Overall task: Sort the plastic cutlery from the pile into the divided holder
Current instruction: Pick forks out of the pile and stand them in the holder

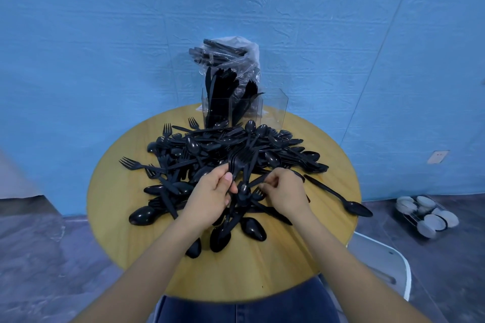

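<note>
Our left grip [210, 191] clenches light, slippery forks [237, 160] by the handles; right grip [284, 190] pinches another handle.

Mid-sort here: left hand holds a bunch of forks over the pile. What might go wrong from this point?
1. The left hand grips several forks at once while the right hand picks at another piece; the bunch may slip or fan apart.
2. The pile is tangled, so lifting one piece may drag others toward the table edge.
3. The clear holder stands behind the pile; reaching over could knock it.
</note>
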The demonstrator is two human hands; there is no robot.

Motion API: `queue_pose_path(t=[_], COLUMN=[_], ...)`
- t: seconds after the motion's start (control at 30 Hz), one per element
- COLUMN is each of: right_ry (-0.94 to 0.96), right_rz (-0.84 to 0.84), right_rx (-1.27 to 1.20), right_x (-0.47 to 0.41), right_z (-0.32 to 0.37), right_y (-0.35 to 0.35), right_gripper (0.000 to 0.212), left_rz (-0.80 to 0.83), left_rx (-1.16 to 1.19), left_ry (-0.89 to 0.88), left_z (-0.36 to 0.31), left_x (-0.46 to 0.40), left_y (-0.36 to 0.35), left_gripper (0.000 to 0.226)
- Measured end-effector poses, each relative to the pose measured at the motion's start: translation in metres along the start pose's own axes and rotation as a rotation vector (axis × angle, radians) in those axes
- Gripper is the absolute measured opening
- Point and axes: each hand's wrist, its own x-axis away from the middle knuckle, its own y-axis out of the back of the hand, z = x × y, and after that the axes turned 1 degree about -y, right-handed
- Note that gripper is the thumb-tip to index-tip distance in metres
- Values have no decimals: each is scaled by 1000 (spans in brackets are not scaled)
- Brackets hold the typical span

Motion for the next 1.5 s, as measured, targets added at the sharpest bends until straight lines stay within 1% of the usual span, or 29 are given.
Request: queue_pose_path(t=[0.13,0.2,0.3,0.4,0.47,0.53,0.67,0.8,0.9,0.93,1.03,1.13,1.23,1.3,1.4,1.5], right_ry=[20,61,122,185,244,305,343,302,288,293,294,321,327,294,159,69], right_rz=[-75,-151,-267,-382,-438,-423,-293,-350,-398,-409,-421,-382,-337,-350,-300,-216], right_rx=[-115,-193,-303,-399,-463,-505,-530,-512,-493,-483,-434,-411,-378,-261,-33,157], right_x=[-6,-9,-11,-12,-11,-8,-4,-4,-2,-1,-2,-3,-4,-8,-14,-7], right_z=[3,5,8,12,16,19,24,21,25,27,34,41,39,25,-4,-24], right_y=[18,30,47,61,71,79,74,61,50,45,31,18,11,10,11,11], right_gripper=[10,9,8,11,16,21,22,19,18,19,17,11,11,7,20,26], left_rz=[-3,-5,-2,-12,-22,-21,53,134,117,109,68,43,0,-31,-68,-86], left_rx=[-18,-7,8,33,49,45,100,224,268,264,209,186,154,123,103,89], left_ry=[-17,-30,-26,-20,-29,-34,-20,5,38,39,22,-2,9,24,45,45], left_z=[-2,-5,-8,-12,-16,-21,-30,-35,-32,-30,-22,-19,-15,-11,-5,-1], left_x=[0,-1,-6,-12,-16,-19,-20,-10,-2,0,5,10,10,8,6,5], left_y=[-2,-3,-7,-11,-15,-19,-35,-47,-47,-44,-32,-18,-11,-10,-11,-17], left_gripper=[22,27,22,28,24,21,24,27,25,24,31,25,21,20,20,19])
